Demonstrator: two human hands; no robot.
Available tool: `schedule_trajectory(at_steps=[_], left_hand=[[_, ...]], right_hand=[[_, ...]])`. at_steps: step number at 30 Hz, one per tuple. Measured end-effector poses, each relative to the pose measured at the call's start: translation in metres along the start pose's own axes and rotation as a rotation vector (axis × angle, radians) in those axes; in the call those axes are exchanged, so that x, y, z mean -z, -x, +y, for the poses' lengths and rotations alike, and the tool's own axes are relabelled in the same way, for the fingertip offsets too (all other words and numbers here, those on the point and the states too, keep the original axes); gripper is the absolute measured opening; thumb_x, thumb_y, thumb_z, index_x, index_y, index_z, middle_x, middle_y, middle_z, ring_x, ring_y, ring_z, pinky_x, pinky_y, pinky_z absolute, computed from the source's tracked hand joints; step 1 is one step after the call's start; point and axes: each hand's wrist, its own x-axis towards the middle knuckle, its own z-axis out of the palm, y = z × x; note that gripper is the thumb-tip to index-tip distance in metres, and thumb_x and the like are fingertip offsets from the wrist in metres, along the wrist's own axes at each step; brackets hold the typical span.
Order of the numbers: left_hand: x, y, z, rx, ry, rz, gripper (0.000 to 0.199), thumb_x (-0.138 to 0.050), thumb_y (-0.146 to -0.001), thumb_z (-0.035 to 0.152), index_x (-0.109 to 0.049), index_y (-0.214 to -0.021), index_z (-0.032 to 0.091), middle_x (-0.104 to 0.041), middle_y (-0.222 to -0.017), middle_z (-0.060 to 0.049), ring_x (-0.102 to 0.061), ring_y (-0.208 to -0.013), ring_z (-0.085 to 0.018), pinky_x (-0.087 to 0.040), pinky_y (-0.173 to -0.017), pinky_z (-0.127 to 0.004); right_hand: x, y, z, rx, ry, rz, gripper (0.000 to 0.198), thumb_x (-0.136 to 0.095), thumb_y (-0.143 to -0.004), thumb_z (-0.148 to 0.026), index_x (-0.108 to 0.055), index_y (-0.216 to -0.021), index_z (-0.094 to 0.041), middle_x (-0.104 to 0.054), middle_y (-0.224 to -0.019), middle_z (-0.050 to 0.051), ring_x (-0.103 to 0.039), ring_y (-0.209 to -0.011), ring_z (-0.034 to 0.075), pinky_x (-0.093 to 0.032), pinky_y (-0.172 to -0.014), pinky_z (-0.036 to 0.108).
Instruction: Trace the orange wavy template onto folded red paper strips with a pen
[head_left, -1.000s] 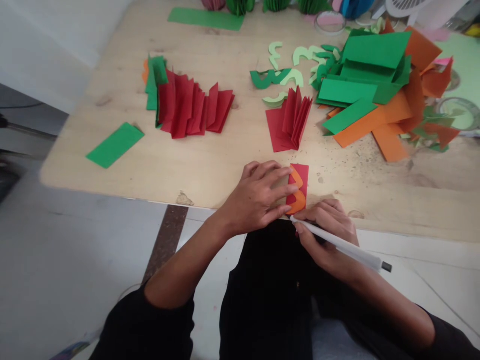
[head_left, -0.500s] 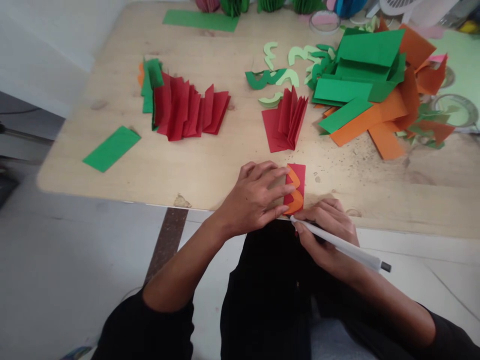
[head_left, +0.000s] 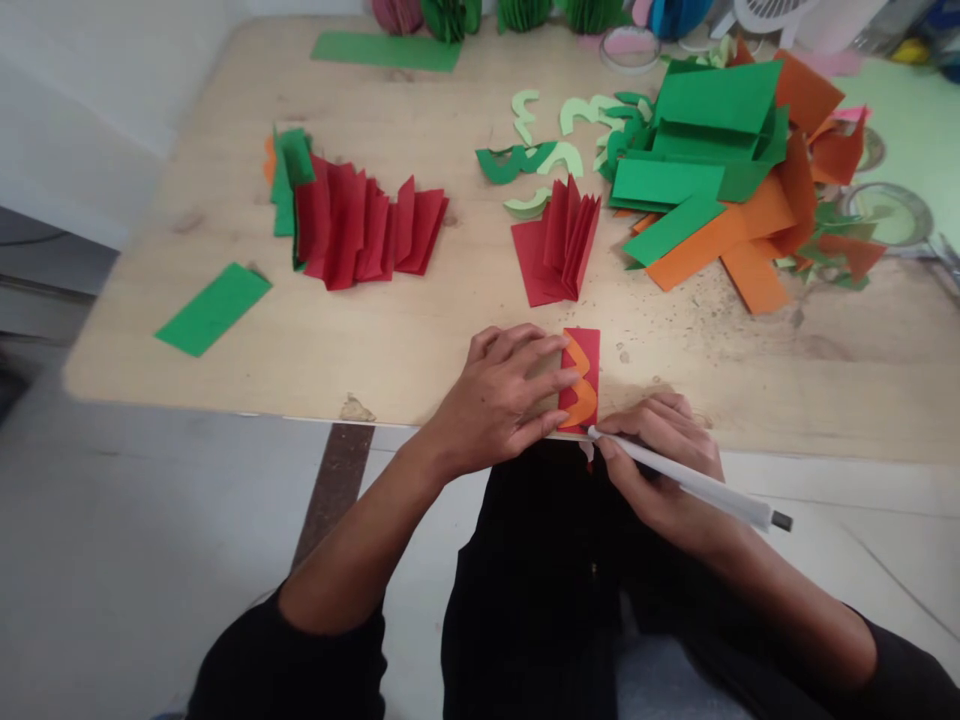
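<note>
A small red paper rectangle (head_left: pixel 590 350) lies at the table's near edge, with an orange wavy-edged paper cutout (head_left: pixel 583 399) on top along its left part. My left hand (head_left: pixel 508 392) lies over the left side of both, fingers spread and fingertips pressing on the orange cutout. My right hand (head_left: pixel 664 455) is closed around a white pen (head_left: pixel 694 487) held at a low slant. The pen's tip is by the lower right corner of the red paper; whether it touches cannot be made out. Beyond the hands stands a folded red paper stack (head_left: pixel 566 245).
Pleated red paper (head_left: pixel 367 225) lies to the left beside folded green paper (head_left: pixel 289 180). A green strip (head_left: pixel 214 308) is nearer the left edge. Pale green wavy scraps (head_left: pixel 574 115) and a heap of green paper (head_left: pixel 712 100) and orange paper (head_left: pixel 754 270) occupy the right.
The pen tip has moved slightly right along the bottom of the red paper. My left hand keeps its place on the cutout. The whole view has shifted a little.
</note>
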Motion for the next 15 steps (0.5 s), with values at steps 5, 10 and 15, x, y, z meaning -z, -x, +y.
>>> schedule_trajectory(at_steps=[5,10,15], left_hand=[[-0.0003,0.0005,-0.0001,0.001,0.0,-0.006,0.032,-0.055,-0.091,0.042,-0.063,-0.118,0.026,-0.053,-0.14,-0.008,-0.042,-0.129,-0.031,-0.027,-0.103,-0.048],[-0.0005,0.0003,-0.0005,0.001,0.001,-0.004,0.031,-0.055,-0.091,0.041,-0.063,-0.118,0.026,-0.053,-0.139,-0.008,-0.042,-0.129,-0.031,-0.027,-0.103,-0.048],[0.0002,-0.0001,0.0,-0.003,0.007,-0.003,0.031,-0.055,-0.092,0.04,-0.063,-0.118,0.024,-0.053,-0.139,-0.009,-0.041,-0.129,-0.031,-0.027,-0.102,-0.048]], right_hand=[[0.0025,0.0007,0.0029,-0.003,0.012,0.027,0.007,-0.059,-0.084,-0.015,-0.06,-0.083,-0.021,-0.071,-0.074,0.0,-0.061,-0.064,0.014,-0.044,-0.076,0.037],[0.0037,0.0011,0.0057,-0.007,0.032,0.049,0.006,-0.059,-0.085,-0.017,-0.061,-0.083,-0.022,-0.07,-0.072,0.0,-0.062,-0.063,0.015,-0.045,-0.076,0.038],[0.0038,0.0012,0.0074,-0.015,0.044,0.054,0.006,-0.058,-0.086,-0.018,-0.06,-0.084,-0.023,-0.071,-0.074,0.0,-0.063,-0.064,0.015,-0.046,-0.078,0.039]])
